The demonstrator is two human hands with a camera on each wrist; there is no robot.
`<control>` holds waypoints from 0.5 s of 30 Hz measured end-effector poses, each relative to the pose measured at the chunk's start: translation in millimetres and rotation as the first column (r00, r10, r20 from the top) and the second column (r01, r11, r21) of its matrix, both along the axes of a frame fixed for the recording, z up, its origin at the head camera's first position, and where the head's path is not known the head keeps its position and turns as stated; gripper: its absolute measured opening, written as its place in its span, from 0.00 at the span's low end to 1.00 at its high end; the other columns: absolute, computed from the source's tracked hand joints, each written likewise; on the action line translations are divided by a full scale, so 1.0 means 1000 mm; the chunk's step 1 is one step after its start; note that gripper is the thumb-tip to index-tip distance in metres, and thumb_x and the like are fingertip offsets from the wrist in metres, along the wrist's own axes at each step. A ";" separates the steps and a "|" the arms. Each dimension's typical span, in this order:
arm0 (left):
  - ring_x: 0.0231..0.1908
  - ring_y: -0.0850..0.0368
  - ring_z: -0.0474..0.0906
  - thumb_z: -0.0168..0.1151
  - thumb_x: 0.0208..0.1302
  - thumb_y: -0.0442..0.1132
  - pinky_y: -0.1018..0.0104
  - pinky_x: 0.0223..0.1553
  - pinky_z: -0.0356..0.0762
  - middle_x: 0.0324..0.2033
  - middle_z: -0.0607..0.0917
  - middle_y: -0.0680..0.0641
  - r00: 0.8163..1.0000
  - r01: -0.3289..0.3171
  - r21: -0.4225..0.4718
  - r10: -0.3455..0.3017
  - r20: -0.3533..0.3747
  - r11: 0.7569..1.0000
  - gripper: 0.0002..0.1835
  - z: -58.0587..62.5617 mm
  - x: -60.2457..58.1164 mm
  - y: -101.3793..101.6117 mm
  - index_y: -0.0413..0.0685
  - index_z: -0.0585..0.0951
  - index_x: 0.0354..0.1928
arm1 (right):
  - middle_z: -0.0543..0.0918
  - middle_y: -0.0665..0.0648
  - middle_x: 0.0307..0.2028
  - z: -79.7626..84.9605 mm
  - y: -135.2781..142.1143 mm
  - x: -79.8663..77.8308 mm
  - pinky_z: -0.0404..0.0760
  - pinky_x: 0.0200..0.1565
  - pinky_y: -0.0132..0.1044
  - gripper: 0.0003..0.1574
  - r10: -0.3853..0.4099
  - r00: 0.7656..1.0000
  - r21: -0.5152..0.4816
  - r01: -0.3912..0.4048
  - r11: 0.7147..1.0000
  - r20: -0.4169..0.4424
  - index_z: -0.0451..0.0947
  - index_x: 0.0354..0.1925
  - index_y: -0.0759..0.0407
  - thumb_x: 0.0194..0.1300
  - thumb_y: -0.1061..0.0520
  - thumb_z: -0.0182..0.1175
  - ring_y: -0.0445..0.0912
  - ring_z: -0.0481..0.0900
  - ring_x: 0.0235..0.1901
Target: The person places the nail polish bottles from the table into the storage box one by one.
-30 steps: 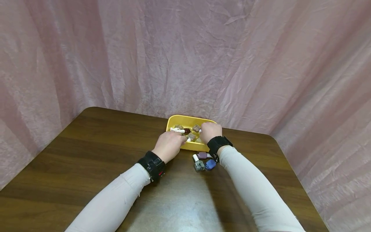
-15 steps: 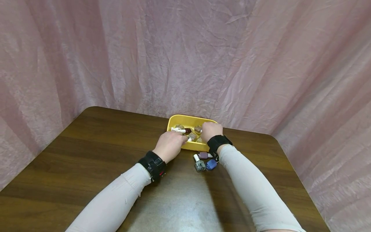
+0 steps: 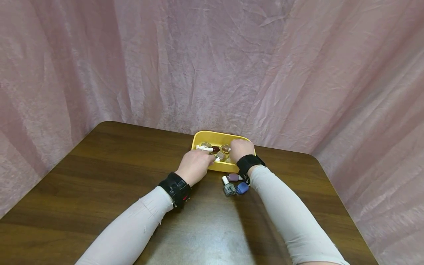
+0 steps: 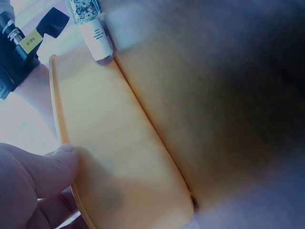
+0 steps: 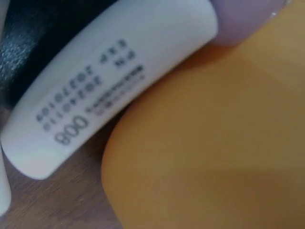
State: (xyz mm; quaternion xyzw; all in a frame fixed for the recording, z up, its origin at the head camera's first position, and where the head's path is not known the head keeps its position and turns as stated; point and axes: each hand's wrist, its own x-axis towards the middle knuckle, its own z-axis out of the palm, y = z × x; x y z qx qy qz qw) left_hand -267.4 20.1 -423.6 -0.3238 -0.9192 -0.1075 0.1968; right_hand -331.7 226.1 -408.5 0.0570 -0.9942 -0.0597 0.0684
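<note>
My left hand (image 3: 194, 165) grips the near left rim of a yellow plastic box (image 3: 216, 166). In the left wrist view its thumb (image 4: 64, 160) presses the outer wall, with the fingers curled over the rim. My right hand (image 3: 241, 150) is bent down over the box's right end, and I cannot tell whether it holds something, as its fingers are hidden. Inside lie several nail polish bottles, among them a dark red one (image 3: 216, 149) with a white cap and an amber-tinted clear one (image 3: 226, 148) beside the right hand.
In front of the box lie three bottles: purple (image 3: 233, 177), dark glitter (image 3: 229, 190) and blue (image 3: 242, 188). A white cap (image 5: 102, 90) with printed text fills much of the right wrist view. Behind the brown wooden table (image 3: 109, 162) hangs a pink curtain (image 3: 212, 73).
Both hands keep nearly the same place. The clear bottle beside the right hand has turned slightly and looks more amber.
</note>
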 end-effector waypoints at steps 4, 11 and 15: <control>0.39 0.46 0.89 0.71 0.76 0.40 0.50 0.43 0.87 0.39 0.93 0.48 1.000 -0.004 -0.010 0.004 -0.002 1.000 0.05 0.000 0.000 0.001 0.52 0.94 0.45 | 0.90 0.55 0.33 -0.001 0.001 0.000 0.88 0.42 0.58 0.12 -0.010 1.000 -0.009 0.010 1.000 -0.003 0.89 0.30 0.54 0.72 0.59 0.65 0.53 0.89 0.38; 0.40 0.46 0.89 0.72 0.75 0.39 0.50 0.44 0.87 0.39 0.94 0.48 1.000 -0.003 -0.007 0.003 0.000 1.000 0.05 0.001 0.000 0.000 0.51 0.94 0.45 | 0.90 0.56 0.35 -0.001 0.002 0.000 0.87 0.45 0.60 0.13 -0.026 1.000 -0.030 0.026 0.999 0.007 0.89 0.32 0.55 0.76 0.54 0.66 0.54 0.89 0.39; 0.40 0.46 0.89 0.72 0.76 0.39 0.50 0.44 0.87 0.39 0.94 0.49 1.000 -0.004 -0.011 0.004 0.007 1.000 0.05 0.001 0.001 0.000 0.51 0.94 0.45 | 0.91 0.57 0.36 -0.003 0.003 -0.001 0.87 0.47 0.61 0.14 -0.029 1.000 -0.037 0.029 0.999 0.007 0.89 0.33 0.55 0.77 0.53 0.66 0.55 0.89 0.41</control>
